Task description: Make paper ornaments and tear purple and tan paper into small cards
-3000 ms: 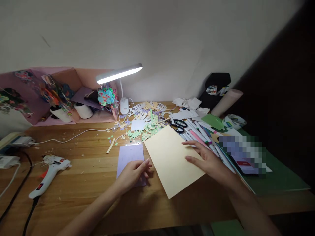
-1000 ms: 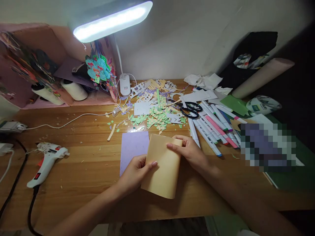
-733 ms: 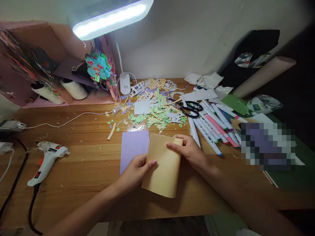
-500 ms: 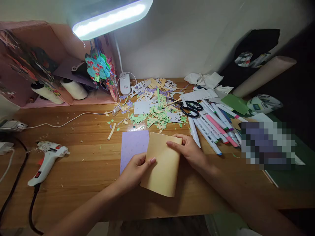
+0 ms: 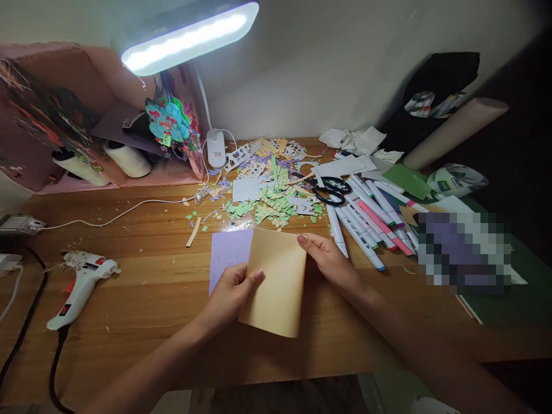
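A folded tan paper (image 5: 276,287) is held above the table, tilted a little. My left hand (image 5: 235,290) grips its left edge, with the thumb on the front face and the fingers behind. At the upper right corner, my right hand (image 5: 325,256) pinches the paper between thumb and fingers. A purple sheet (image 5: 228,250) lies flat on the table, partly covered by the tan paper and my left hand.
Paper scraps (image 5: 276,198) lie at the back centre, with black scissors (image 5: 334,190) beside them. Markers (image 5: 362,230) spread to the right. A glue gun (image 5: 81,287) with its cord lies left. A lit lamp (image 5: 194,37) hangs above.
The tan paper and both hands have moved slightly left and up, covering more of the purple sheet. My right hand now pinches nearer the paper's top corner. The whole view has shifted slightly.
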The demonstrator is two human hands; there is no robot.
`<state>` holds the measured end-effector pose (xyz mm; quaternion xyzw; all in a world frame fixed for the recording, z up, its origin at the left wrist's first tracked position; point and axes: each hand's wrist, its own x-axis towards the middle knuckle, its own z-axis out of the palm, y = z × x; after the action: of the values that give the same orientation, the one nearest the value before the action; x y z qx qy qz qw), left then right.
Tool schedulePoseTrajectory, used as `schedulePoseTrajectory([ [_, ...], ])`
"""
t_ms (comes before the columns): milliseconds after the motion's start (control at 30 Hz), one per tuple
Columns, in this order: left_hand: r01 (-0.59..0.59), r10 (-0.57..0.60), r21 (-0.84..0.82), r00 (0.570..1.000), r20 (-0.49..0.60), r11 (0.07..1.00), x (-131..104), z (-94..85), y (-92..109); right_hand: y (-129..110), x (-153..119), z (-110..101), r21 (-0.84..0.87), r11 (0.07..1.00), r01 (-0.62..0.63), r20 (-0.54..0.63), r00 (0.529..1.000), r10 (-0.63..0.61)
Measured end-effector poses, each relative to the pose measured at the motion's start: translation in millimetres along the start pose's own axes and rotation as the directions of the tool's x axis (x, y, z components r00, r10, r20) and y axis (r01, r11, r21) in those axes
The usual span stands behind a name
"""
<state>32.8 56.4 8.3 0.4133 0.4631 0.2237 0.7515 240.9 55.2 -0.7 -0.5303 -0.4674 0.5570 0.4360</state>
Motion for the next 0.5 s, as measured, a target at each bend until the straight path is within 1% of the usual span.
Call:
schedulePoseTrajectory([
  [67, -0.009, 0.009, 0.020, 1.000, -0.003, 1.000, -0.9, 1.0, 0.3, 0.5, 0.3, -1.1, 0.014, 1.000, 0.006, -0.009, 1.000, -0.006],
  [167, -0.045, 0.051, 0.113, 0.998, -0.048, 0.993, -1.9, 2.1, 0.0, 0.7, 1.4, -2.0, 0.078, 0.997, -0.010, -0.013, 1.000, 0.011],
  [233, -0.066, 0.081, 0.173, 0.993, -0.081, 0.983, -2.0, 2.0, -0.6, -0.3, 1.6, -2.0, 0.112, 0.991, -0.067, 0.058, 0.996, 0.061],
  [300, -0.074, 0.092, 0.188, 0.992, -0.090, 0.979, -1.6, 1.8, -1.4, -2.3, 0.7, -1.4, 0.119, 0.983, -0.136, 0.160, 0.980, 0.117],
  [333, -0.077, 0.094, 0.183, 0.992, -0.085, 0.980, -1.4, 1.8, -1.7, -3.4, 0.0, -0.7, 0.107, 0.981, -0.160, 0.186, 0.973, 0.138],
  [367, -0.081, 0.096, 0.176, 0.992, -0.079, 0.981, -1.1, 1.9, -1.9, -4.5, -0.9, 0.2, 0.085, 0.982, -0.171, 0.184, 0.971, 0.153],
  [467, -0.092, 0.107, 0.172, 0.991, -0.077, 0.981, -0.2, 1.7, -2.2, -7.4, -3.5, 3.7, 0.038, 0.986, -0.160, 0.082, 0.984, 0.156],
  [500, -0.100, 0.116, 0.176, 0.990, -0.084, 0.979, 0.0, 1.4, -2.1, -8.2, -4.2, 4.9, 0.044, 0.985, -0.164, 0.070, 0.984, 0.161],
])
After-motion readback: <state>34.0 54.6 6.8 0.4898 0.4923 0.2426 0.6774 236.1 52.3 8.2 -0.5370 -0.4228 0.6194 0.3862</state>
